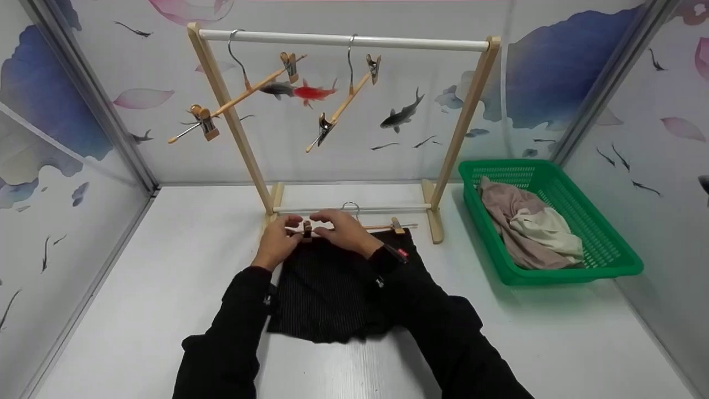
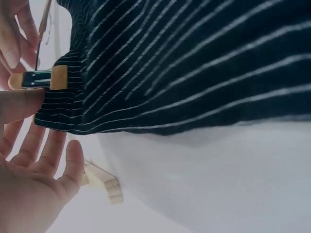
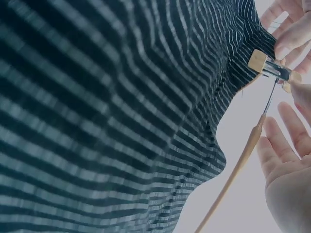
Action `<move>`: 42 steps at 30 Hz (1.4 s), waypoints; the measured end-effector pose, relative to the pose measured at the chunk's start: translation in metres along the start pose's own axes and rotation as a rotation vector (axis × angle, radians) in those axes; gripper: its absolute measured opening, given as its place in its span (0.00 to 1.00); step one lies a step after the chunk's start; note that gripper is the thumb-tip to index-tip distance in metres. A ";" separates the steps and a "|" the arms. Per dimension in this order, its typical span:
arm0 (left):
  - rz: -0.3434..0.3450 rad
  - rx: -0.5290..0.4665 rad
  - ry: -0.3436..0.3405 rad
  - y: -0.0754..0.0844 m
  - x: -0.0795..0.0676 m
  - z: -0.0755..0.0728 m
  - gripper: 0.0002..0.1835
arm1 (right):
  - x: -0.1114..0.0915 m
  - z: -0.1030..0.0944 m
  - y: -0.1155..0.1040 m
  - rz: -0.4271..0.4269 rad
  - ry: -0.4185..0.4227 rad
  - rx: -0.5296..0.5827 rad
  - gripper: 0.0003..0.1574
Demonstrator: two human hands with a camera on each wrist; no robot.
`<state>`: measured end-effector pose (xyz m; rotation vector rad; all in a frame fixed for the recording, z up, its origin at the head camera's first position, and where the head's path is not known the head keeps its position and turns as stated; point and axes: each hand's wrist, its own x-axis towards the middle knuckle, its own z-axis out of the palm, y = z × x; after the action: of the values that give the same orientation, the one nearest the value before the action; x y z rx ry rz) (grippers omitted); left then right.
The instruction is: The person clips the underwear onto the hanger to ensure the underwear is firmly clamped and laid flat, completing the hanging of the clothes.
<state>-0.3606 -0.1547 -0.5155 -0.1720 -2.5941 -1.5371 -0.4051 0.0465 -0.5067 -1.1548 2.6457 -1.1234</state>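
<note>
A dark garment with thin pale stripes [image 1: 327,293] lies flat on the table, its top edge along a wooden clip hanger [image 1: 376,227]. My left hand [image 1: 277,241] pinches the garment's upper left corner, thumb in front and fingers behind, as the left wrist view shows. Right beside it, my right hand [image 1: 346,233] holds the tail of the hanger's left clip [image 3: 277,70], its lower fingers spread. That clip's wooden jaw overlaps the striped waistband in the left wrist view. The hanger's other clip [image 1: 397,225] sits at the garment's upper right corner.
A wooden rack [image 1: 465,122] with a white top rail [image 1: 410,42] stands behind my hands. Two clip hangers hang there, a left one [image 1: 243,95] and a right one [image 1: 350,102]. At the right, a green basket [image 1: 604,233] holds pinkish-brown and cream cloth [image 1: 520,221].
</note>
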 end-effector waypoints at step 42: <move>0.519 0.840 -0.267 0.082 0.033 0.148 0.22 | -0.141 -0.084 0.054 0.695 0.147 0.390 0.38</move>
<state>-0.3869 0.0160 -0.5096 -0.9000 -2.8075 -0.2256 -0.3632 0.2137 -0.5122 -0.0678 2.4195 -1.4759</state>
